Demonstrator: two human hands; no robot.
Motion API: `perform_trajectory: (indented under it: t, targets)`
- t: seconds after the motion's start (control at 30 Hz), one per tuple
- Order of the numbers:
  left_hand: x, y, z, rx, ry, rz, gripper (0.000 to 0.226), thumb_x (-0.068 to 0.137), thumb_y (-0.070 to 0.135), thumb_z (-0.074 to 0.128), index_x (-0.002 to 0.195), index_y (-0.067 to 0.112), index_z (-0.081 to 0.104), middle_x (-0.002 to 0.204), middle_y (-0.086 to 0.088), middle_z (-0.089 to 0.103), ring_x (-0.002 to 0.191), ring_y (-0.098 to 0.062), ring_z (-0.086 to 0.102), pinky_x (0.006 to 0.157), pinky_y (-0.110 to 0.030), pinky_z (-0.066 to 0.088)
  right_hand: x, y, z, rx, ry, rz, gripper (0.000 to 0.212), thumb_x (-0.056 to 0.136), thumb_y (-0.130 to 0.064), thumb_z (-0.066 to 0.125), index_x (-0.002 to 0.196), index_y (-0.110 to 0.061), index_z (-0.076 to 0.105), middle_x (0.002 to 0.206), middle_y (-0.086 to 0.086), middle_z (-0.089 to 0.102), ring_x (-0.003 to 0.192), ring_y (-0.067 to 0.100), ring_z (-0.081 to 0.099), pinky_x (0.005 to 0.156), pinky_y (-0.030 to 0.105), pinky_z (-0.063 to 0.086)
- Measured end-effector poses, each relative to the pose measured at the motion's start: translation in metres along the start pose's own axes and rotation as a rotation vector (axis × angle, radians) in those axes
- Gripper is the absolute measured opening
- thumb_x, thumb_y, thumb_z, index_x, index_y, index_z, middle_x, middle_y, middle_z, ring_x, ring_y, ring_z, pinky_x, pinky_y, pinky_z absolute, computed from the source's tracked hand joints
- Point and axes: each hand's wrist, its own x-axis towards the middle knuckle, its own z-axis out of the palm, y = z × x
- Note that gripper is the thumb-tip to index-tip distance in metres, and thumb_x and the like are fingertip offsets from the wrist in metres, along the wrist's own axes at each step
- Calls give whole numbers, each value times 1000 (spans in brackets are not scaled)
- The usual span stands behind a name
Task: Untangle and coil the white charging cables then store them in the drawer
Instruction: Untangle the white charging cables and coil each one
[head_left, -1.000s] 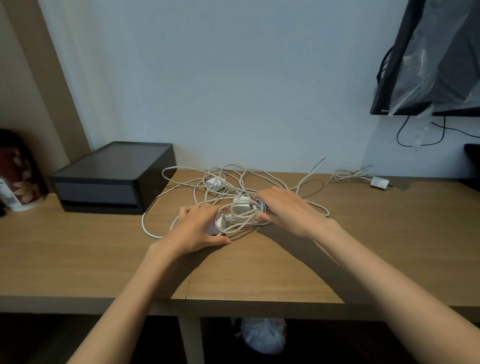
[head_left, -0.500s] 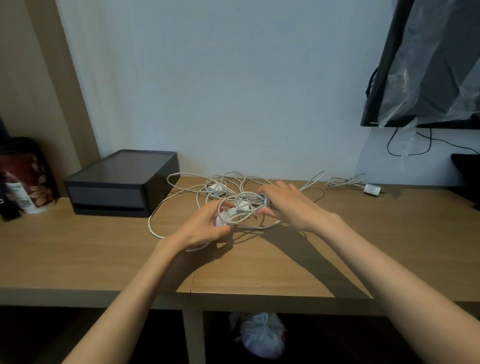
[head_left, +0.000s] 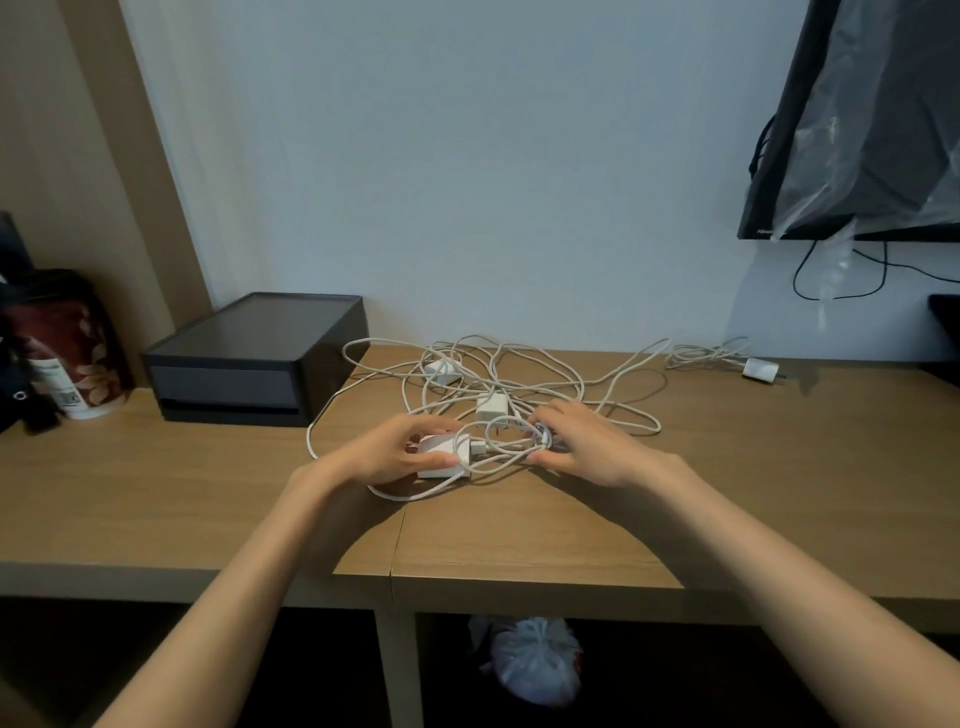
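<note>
A tangle of white charging cables (head_left: 519, 387) lies in the middle of the wooden table (head_left: 519, 530), with a white plug adapter (head_left: 492, 407) and another adapter (head_left: 440, 370) among the loops. My left hand (head_left: 389, 453) grips a third white adapter (head_left: 441, 457) at the near edge of the tangle. My right hand (head_left: 587, 446) pinches a bunch of cable strands just to the right of it. The black drawer box (head_left: 249, 364) stands shut at the back left.
A separate coiled white cable with a plug (head_left: 727, 358) lies at the back right. A patterned cup (head_left: 72, 348) stands at the far left. A black screen wrapped in plastic (head_left: 872, 119) hangs on the wall. Under the table sits a tied plastic bag (head_left: 530, 660).
My left hand has pulled the adapter slightly left and apart from the strands in my right hand. The view has tilted up a little.
</note>
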Motion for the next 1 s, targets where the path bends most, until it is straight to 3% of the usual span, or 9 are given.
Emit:
perform_trajectory:
  t: [0.07,0.23,0.33,0.5,0.63,0.77,0.9,1.0]
  targets:
    - [-3,-3,-3,4,-19,-18,50,88,27,63,135,25,47,129,13,45,111,-4,41,79,-7,43,2,-1,0,36,-8,6,30,91,-40,58,116,-22,54,115,-3,54,104,15,47,91,36,43]
    - [0,-8,0,58,16,-46,51,88,25,63,137,27,45,137,7,44,118,-10,41,99,-27,40,3,-5,-3,49,-21,13,23,91,-36,59,106,-20,54,97,-6,57,86,14,53,72,33,46]
    - [1,-5,1,16,60,1,49,91,22,60,137,25,45,135,5,48,116,-10,44,94,-22,39,1,-3,-11,2,86,-2,18,92,-33,57,106,-21,52,82,-12,52,73,14,49,55,22,33]
    - [3,14,-16,-84,205,92,50,90,17,61,137,25,44,132,8,47,115,-8,45,89,-18,40,-2,-2,-38,94,207,-10,12,92,-27,59,101,-26,52,71,-16,50,58,2,41,52,21,28]
    - [9,36,-31,-70,275,160,49,91,20,59,137,27,43,136,5,46,120,-11,43,91,-19,42,-5,2,-61,118,282,-7,15,92,-28,60,104,-24,52,69,-12,51,56,6,41,52,24,27]
    - [18,54,-39,-75,267,183,49,90,22,60,137,27,44,139,-2,46,123,-18,45,97,-28,44,-14,9,-76,115,345,29,21,92,-30,61,111,-25,52,71,-16,48,59,4,41,56,26,29]
    - [28,72,-36,-83,247,215,49,90,20,59,136,27,44,140,-1,45,122,-16,45,98,-30,44,-35,15,-88,171,384,63,35,88,-33,66,115,-28,45,94,-8,57,76,13,54,69,33,46]
    - [39,86,-27,-112,217,237,48,90,20,61,135,27,46,140,-1,46,123,-18,47,102,-39,45,-54,23,-96,181,436,106,38,83,-33,72,110,-27,46,104,-5,57,84,16,58,77,36,50]
